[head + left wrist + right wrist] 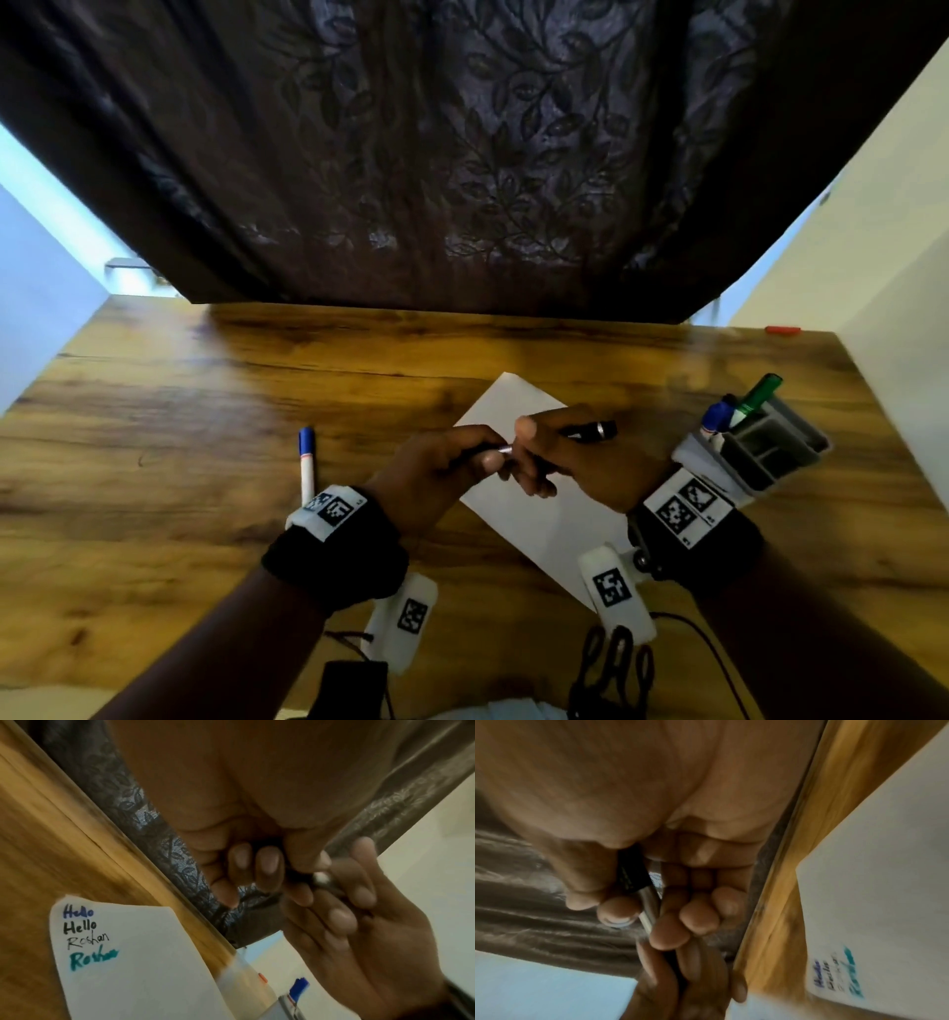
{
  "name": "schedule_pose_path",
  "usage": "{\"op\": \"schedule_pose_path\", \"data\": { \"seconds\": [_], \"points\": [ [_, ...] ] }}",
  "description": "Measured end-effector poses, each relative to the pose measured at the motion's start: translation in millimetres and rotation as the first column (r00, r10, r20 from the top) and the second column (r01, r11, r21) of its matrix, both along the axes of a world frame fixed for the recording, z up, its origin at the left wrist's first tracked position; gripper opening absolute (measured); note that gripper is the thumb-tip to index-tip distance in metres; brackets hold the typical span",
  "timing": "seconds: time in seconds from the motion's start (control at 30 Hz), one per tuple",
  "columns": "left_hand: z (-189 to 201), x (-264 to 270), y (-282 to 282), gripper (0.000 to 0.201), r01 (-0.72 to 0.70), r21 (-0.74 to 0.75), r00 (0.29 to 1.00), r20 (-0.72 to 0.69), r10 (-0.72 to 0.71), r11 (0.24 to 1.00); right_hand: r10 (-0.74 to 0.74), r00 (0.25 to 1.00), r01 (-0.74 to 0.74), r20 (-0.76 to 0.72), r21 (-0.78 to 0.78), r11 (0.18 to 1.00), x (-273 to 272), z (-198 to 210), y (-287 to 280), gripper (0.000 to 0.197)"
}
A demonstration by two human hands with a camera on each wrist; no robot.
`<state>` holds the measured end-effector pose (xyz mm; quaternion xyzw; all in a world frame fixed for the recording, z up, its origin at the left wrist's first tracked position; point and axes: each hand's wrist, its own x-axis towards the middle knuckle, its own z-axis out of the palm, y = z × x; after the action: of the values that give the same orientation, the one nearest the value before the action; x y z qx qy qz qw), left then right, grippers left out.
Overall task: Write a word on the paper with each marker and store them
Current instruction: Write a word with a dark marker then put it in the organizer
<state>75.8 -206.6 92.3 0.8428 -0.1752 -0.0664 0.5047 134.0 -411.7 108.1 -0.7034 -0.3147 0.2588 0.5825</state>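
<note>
Above the worktop [205,390] and the paper [544,519], both hands meet on one black pen [590,430], lying crosswise. Left hand [436,473] pinches its silver end; right hand [580,462] wraps the barrel, nearer the organizer [801,447].

Glossy, strongly grained brown wooden worktop [215,411] filling the lower view, catching light. Dark brown leaf-patterned curtain [462,154] hanging behind its far edge. Pale bluish wall [36,288] showing at left, cream wall [883,246] standing at right.
</note>
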Motion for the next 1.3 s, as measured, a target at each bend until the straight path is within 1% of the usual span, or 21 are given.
{"op": "schedule_pose_path", "data": {
  "seconds": [0.03,0.07,0.1,0.13,0.17,0.2,0.23,0.3,0.37,0.43,0.53,0.6,0.7,0.77,0.87,0.93,1.07,1.2,1.3],
  "points": [
    [2,1,5,0.04,-0.01,-0.006,0.999,-0.051,0.01,1.0,-0.011,1.0,0.012,-0.019,0.065,0.998,5,0,-9,0.054],
    [0,1,16,0.038,-0.063,-0.007,0.989,-0.132,0.061,0.998,-0.066,0.995,0.077,-0.074,0.157,0.985,12,1,-21,0.05],
    [-3,1,29,0.034,-0.139,0.028,0.966,-0.217,0.141,0.99,-0.138,0.981,0.169,-0.137,0.249,0.954,19,4,-34,0.047],
    [-6,1,44,0.033,-0.212,0.08,0.935,-0.272,0.226,0.974,-0.202,0.962,0.25,-0.182,0.301,0.92,27,7,-47,0.048],
    [-9,3,58,0.035,-0.276,0.159,0.916,-0.254,0.31,0.948,-0.25,0.95,0.298,-0.188,0.308,0.904,35,10,-59,0.05],
    [-13,4,65,0.04,-0.324,0.221,0.907,-0.205,0.369,0.92,-0.276,0.946,0.314,-0.168,0.284,0.906,39,10,-67,0.051],
    [-17,7,67,0.041,-0.356,0.243,0.903,-0.158,0.399,0.902,-0.3,0.944,0.327,-0.139,0.253,0.911,42,8,-71,0.052],
    [-24,13,53,0.031,-0.417,0.244,0.881,-0.127,0.455,0.875,-0.338,0.932,0.361,-0.132,0.229,0.904,40,-1,-66,0.048],
    [-36,19,33,0.023,-0.453,0.273,0.847,-0.167,0.505,0.849,-0.346,0.93,0.366,-0.125,0.206,0.908,35,-16,-54,0.037],
    [-51,25,20,0.024,-0.436,0.376,0.824,-0.199,0.531,0.818,-0.318,0.94,0.332,-0.124,0.119,0.936,29,-36,-40,0.019],
    [-75,31,17,0.028,-0.41,0.526,0.782,-0.217,0.584,0.745,-0.261,0.96,0.257,-0.103,-0.046,0.965,19,-64,-15,0.007],
    [-91,33,20,0.041,-0.378,0.577,0.765,-0.245,0.595,0.724,-0.269,0.958,0.26,-0.104,-0.093,0.961,13,-82,0,0.008],
    [-109,34,24,0.054,-0.319,0.631,0.772,-0.259,0.58,0.707,-0.274,0.956,0.263,-0.104,-0.106,0.959,10,-111,17,0.016],
    [-111,35,25,0.054,-0.314,0.63,0.768,-0.272,0.58,0.71,-0.285,0.955,0.275,-0.084,-0.115,0.955,10,-127,23,0.017],
    [-109,38,29,0.05,-0.312,0.607,0.758,-0.305,0.576,0.731,-0.286,0.956,0.294,0.07,-0.181,0.939,11,-143,25,0.015],
    [-109,39,32,0.05,-0.302,0.594,0.756,-0.327,0.567,0.746,-0.283,0.948,0.309,0.143,-0.21,0.928,9,-150,24,0.015],
    [-110,40,34,0.048,-0.312,0.569,0.76,-0.331,0.56,0.761,-0.269,0.944,0.301,0.191,-0.161,0.94,7,-160,23,0.014],
    [-109,40,33,0.047,-0.323,0.564,0.751,-0.337,0.568,0.76,-0.269,0.942,0.298,0.203,-0.127,0.946,6,-165,24,0.015],
    [-108,40,32,0.045,-0.325,0.572,0.753,-0.326,0.572,0.753,-0.274,0.932,0.308,0.239,-0.119,0.944,5,-167,26,0.017]
  ]
}}
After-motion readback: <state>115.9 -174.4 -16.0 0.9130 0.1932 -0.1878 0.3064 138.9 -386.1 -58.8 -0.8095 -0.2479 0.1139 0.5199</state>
